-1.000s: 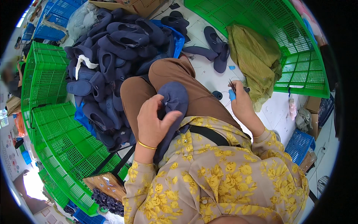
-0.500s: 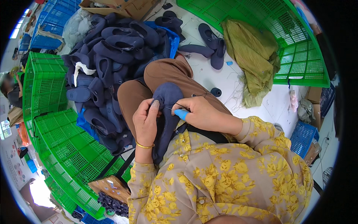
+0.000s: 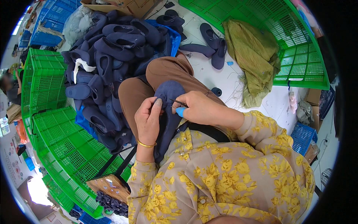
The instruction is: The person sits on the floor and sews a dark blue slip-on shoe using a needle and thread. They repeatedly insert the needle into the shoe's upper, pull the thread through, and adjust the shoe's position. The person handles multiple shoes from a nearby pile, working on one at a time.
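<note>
A navy fabric shoe (image 3: 169,87) lies across my lap, its rounded end toward my knees. My left hand (image 3: 147,117) is closed on its upper, thumb and fingers pinching the fabric near the middle. My right hand (image 3: 197,107), with a blue cover on one finger, is closed just right of that pinch. Between its fingers is a thin dark pointed tool (image 3: 178,101), its tip toward the shoe; its exact kind is too small to make out. A gold bangle circles my left wrist.
A large heap of navy shoes (image 3: 108,56) rises at my left, beside green plastic crates (image 3: 44,78). Ahead lie several loose shoes (image 3: 218,54) and a dark thread spool (image 3: 216,91). An olive cloth (image 3: 250,52) hangs from a green crate (image 3: 302,67) at the right.
My right hand has turned slightly, and the dark tool now shows between its fingers, pointing at the shoe. My left hand keeps its pinch on the shoe.
</note>
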`<state>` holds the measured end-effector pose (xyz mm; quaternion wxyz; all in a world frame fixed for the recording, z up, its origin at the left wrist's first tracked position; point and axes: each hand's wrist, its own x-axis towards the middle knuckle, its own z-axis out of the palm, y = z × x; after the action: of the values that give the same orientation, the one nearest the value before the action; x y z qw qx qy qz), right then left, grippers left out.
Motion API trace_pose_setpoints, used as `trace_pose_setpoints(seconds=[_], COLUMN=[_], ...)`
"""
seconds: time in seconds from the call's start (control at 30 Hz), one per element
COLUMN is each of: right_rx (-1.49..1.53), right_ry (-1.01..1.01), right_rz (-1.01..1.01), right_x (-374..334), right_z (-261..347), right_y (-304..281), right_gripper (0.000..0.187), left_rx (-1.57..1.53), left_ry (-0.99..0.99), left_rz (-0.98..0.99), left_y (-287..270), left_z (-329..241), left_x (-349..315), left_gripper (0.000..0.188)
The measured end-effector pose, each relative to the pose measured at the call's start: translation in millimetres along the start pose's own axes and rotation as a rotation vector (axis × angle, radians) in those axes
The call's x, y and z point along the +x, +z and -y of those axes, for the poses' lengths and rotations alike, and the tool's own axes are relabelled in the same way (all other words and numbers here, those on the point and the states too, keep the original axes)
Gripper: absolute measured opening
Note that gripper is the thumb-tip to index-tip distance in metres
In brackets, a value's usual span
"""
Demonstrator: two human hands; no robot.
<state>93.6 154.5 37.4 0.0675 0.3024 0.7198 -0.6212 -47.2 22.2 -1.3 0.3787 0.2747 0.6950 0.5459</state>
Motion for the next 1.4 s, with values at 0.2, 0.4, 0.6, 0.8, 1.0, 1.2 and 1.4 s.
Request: trace_pose_setpoints(seconds=[0.2, 0.4, 0.6, 0.8, 1.0, 1.2, 1.4], right_rx=[0.006, 0.067, 0.044, 0.027, 0.051, 0.025, -0.026], right_ry=[-0.029, -0.078, -0.125, -0.061, -0.038, -0.097, -0.094], right_rz=[-0.003, -0.045, -0.11, -0.08, -0.048, -0.073, -0.089], right_x=[1, -1, -2, -4, -6, -3, -2], right_z=[-7, -25, -29, -23, -21, -23, -29], right_y=[4, 14, 23, 18, 15, 16, 22], right_gripper=[0.017, 0.013, 0.011, 0.012, 0.017, 0.015, 0.011], left_rx=[-0.012, -0.068, -0.175, -0.25, -0.281, -0.274, -0.271], left_ry=[-0.017, -0.097, -0.217, -0.279, -0.298, -0.293, -0.292], left_rz=[0.015, 0.058, 0.075, 0.098, 0.078, 0.078, 0.074], left_y=[-3, -6, -7, -10, -9, -8, -9], left_z=[0, -1, -3, 0, 2, 2, 2], left_x=[0, 1, 2, 4, 4, 5, 4], left_gripper=[0.019, 0.019, 0.017, 0.017, 0.017, 0.017, 0.017])
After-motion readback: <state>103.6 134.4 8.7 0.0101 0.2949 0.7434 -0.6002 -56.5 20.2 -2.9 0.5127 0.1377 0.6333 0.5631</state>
